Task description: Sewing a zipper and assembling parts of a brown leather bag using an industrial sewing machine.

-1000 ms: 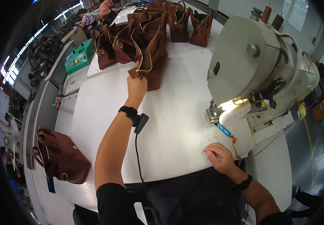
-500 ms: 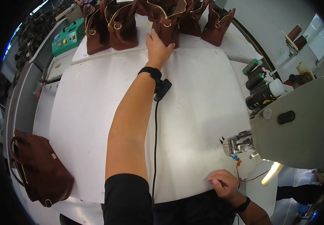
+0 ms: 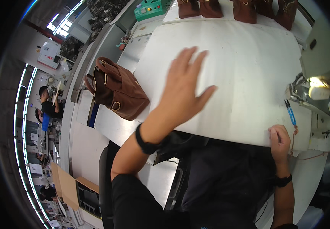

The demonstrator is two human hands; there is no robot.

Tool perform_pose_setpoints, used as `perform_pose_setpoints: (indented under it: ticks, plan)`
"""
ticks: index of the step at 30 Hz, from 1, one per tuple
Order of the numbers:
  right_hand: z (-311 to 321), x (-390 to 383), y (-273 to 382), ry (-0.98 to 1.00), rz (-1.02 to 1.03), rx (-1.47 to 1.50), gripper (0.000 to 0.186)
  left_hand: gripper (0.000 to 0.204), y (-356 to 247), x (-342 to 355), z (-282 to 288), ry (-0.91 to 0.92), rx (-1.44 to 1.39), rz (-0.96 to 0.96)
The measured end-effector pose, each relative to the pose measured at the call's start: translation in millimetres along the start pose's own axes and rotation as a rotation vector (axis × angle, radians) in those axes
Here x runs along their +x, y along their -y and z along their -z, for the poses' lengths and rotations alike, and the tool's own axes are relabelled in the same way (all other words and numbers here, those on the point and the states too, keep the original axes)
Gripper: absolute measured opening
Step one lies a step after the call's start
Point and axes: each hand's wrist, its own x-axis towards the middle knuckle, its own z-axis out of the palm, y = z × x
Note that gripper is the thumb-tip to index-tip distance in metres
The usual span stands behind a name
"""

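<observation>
My left hand [image 3: 188,86] hangs over the white table [image 3: 245,87] with its fingers spread, slightly blurred, and nothing in it. To its left a brown leather handbag [image 3: 128,91] stands tilted on the table's left side, with two loop handles, a gold zip along its open top and a gold ring. My right hand [image 3: 280,139] rests on the near right edge of the table, fingers curled in and thumb along them; nothing shows in it. Just beyond it lie blue thread snips [image 3: 291,114] with an orange cord. Several brown bags [image 3: 245,11] stand along the far edge, cut off by the frame.
A sewing machine head [image 3: 321,57] with its lamp lit takes up the right side. At the far left sits a green control box [image 3: 149,10]. Below left is an open cardboard box [image 3: 67,187]. People [image 3: 52,105] are at work in the background at left.
My left hand has come back from a brown bag at the far edge, toward me, and its fingers have spread. The view has swung left. My right hand stays by the table edge.
</observation>
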Motion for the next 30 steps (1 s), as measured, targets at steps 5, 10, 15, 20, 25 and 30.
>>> perform_pose_setpoints:
  ticks: [5, 10, 15, 20, 25, 30]
  plan:
    - [-2.5, -2.2, -6.5, -0.044, 0.096, -0.006, 0.009, 0.059, 110.9, -59.7, 122.4, -0.347, 0.589, 0.250]
    - [9.5, -8.9, -8.9, -0.096, 0.092, 0.040, 0.008, 0.065, 254.4, -76.8, 170.1, -0.098, 0.284, 0.765]
    - [-2.5, -4.7, -8.0, -0.029, 0.103, 0.095, 0.007, 0.063, 326.5, -115.9, 192.3, -0.017, -0.087, 0.814]
    - [4.6, -12.2, -18.0, -0.116, 0.085, 0.079, 0.009, 0.074, 256.2, -46.3, 151.9, 0.119, 0.182, 0.356]
    - [2.6, -7.9, -15.2, -0.101, 0.034, 0.054, 0.014, 0.076, 137.2, 3.4, 130.9, 0.148, -0.021, 0.225]
    - [5.6, 0.7, 0.3, -0.080, -0.033, 0.171, 0.013, 0.067, 42.5, 41.1, 104.3, 0.186, -0.127, 0.080]
